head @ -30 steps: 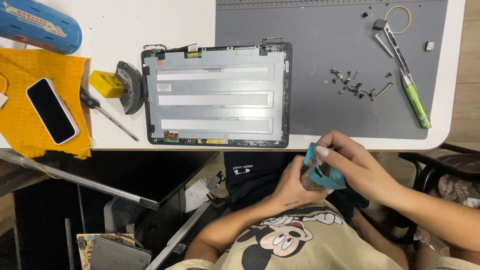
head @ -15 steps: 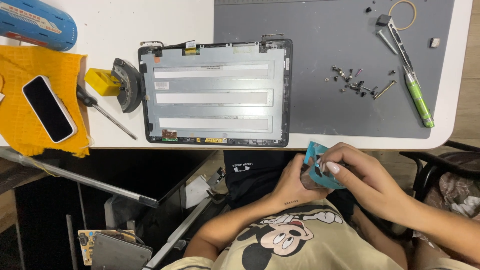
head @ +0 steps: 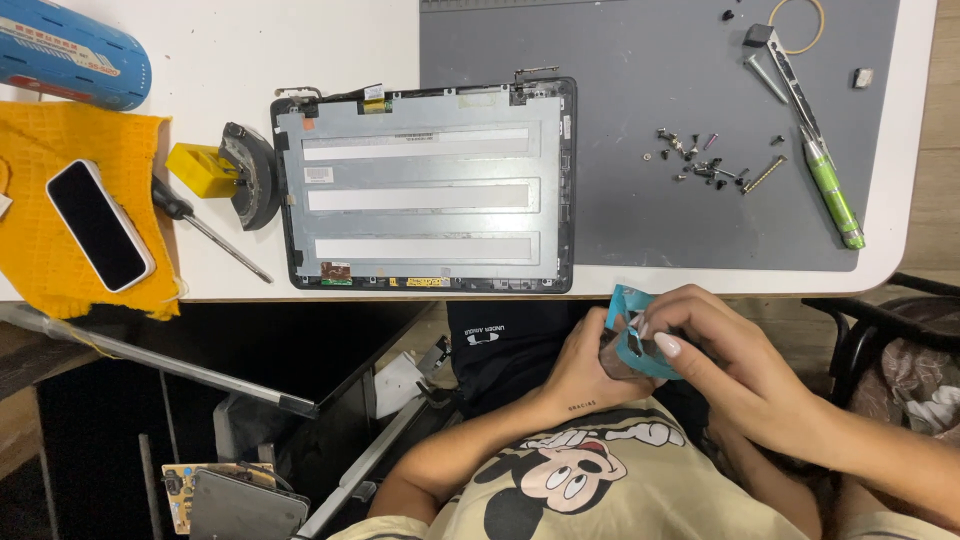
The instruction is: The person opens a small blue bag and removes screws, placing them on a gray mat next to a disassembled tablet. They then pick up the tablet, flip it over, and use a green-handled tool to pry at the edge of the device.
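Both my hands are below the table's front edge, over my lap. My left hand [head: 585,365] and my right hand [head: 725,350] together hold a small teal packet [head: 632,338], the right fingers pinching its top. A bare laptop screen panel [head: 425,185], grey with three pale strips, lies face down on the white table [head: 300,45] just above my hands. Several small screws [head: 700,165] are scattered on the grey work mat [head: 640,60].
A green-handled tool [head: 830,195] and tweezers [head: 775,55] lie at the mat's right. Left of the panel: a screwdriver [head: 205,230], a yellow block with a dark disc [head: 225,170], a phone [head: 98,225] on an orange cloth [head: 40,140], a blue cylinder [head: 65,60].
My hands stay low at the lap, working the teal packet; the right fingers have shifted slightly on its top. Nothing on the table has moved.
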